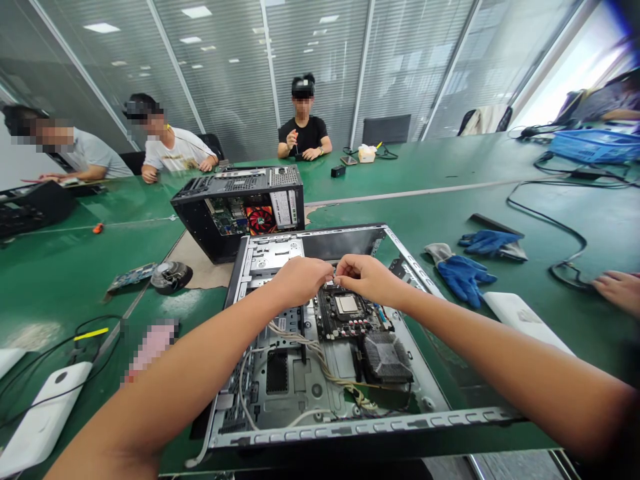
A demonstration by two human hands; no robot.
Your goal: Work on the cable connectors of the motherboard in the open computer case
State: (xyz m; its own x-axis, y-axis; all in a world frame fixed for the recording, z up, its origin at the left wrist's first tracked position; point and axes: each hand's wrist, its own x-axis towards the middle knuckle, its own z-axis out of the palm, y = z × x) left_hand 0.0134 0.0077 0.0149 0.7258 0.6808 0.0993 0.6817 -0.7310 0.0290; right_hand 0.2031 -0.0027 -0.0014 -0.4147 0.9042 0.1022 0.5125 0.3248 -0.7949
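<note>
Both hands meet above the far end of a motherboard inside an open computer case lying on its side. My left hand is closed in a pinch. My right hand is pinched closed as well, its fingertips almost touching the left ones. Whatever small thing lies between the fingertips is too hidden to name. Below the hands, a bare processor sits in its socket. A heatsink rests in the case nearer to me, beside a bundle of light cables.
Behind stands a second computer case with a red fan. Left lie a round cooler, a circuit board and a white device. Blue gloves and a white device lie right. Several people sit around; one hand reaches in.
</note>
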